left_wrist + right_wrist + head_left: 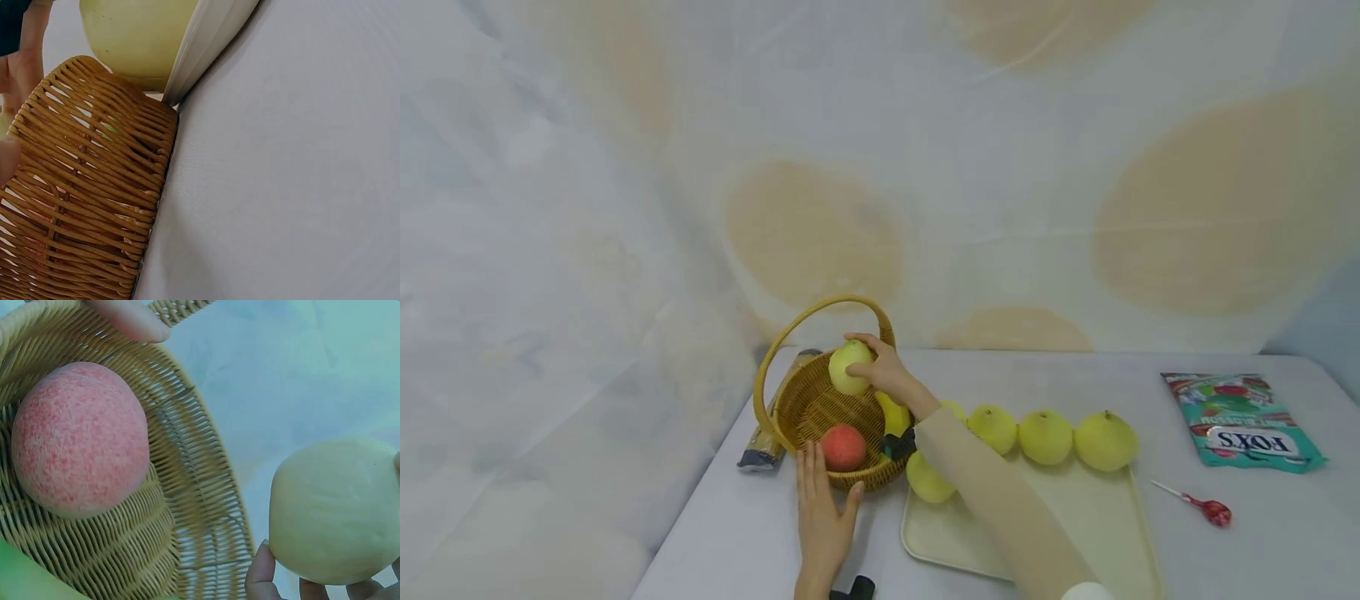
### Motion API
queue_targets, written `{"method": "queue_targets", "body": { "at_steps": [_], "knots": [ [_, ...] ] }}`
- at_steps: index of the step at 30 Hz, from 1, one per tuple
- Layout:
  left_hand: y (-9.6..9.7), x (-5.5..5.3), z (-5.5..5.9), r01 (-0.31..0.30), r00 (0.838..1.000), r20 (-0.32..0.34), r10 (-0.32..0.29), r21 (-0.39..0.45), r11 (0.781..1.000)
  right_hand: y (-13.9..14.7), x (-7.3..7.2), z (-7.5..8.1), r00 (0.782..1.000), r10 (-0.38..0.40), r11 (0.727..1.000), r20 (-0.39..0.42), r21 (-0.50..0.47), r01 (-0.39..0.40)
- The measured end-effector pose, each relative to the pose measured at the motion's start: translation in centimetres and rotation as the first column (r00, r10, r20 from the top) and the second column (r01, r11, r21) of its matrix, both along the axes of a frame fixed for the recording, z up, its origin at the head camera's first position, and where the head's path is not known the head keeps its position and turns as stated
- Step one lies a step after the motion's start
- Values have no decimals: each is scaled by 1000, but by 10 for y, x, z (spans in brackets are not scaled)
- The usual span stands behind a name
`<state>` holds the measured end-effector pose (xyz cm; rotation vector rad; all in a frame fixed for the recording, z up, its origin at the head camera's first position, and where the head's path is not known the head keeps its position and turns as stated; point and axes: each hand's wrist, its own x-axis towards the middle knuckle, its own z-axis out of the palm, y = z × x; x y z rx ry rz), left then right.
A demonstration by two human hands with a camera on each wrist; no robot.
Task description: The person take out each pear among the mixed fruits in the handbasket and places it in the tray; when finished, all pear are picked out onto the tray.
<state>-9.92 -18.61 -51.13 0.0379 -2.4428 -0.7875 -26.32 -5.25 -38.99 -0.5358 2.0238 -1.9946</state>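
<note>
A wicker basket [820,408] with a tall arched handle stands left of the tray. Over its far side, my right hand [886,368] holds a pale yellow-green pear [850,372], with fingers and thumb around it in the right wrist view. Straight fingers of my left hand [822,525] rest at the basket's near-left rim, the thumb spread outside. In the basket lie a red speckled peach [81,440] and a yellow-green banana [892,415], partly hidden by the right wrist. Woven strands [94,169] fill the left wrist view.
Several yellow-green pears [1046,437] sit on a cream tray [955,546], partly behind my right sleeve. To the right lie a red lollipop [1216,512] and a green FOX'S candy bag [1243,425]. A dark-and-gold packet [762,450] lies behind the basket's left side.
</note>
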Motion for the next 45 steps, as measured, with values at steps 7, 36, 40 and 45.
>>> {"method": "queue_targets", "body": {
  "at_steps": [7, 36, 40, 45],
  "knots": [
    [2, -1, 0, -8, 999, 51, 6, 40, 999, 17, 6, 3, 1000, -21, 1000, -18, 1, 21],
    [-3, -1, 3, 17, 997, 75, -21, 53, 998, 130, 32, 19, 992, -112, 993, -54, -45, 110],
    [-2, -3, -1, 25, 998, 56, -27, 38, 999, 153, 41, 17, 990, -126, 991, -59, -44, 123],
    [-1, -3, 0, 12, 998, 60, -14, 33, 999, 175, 54, 13, 988, -142, 990, -67, -29, 140]
  ]
}}
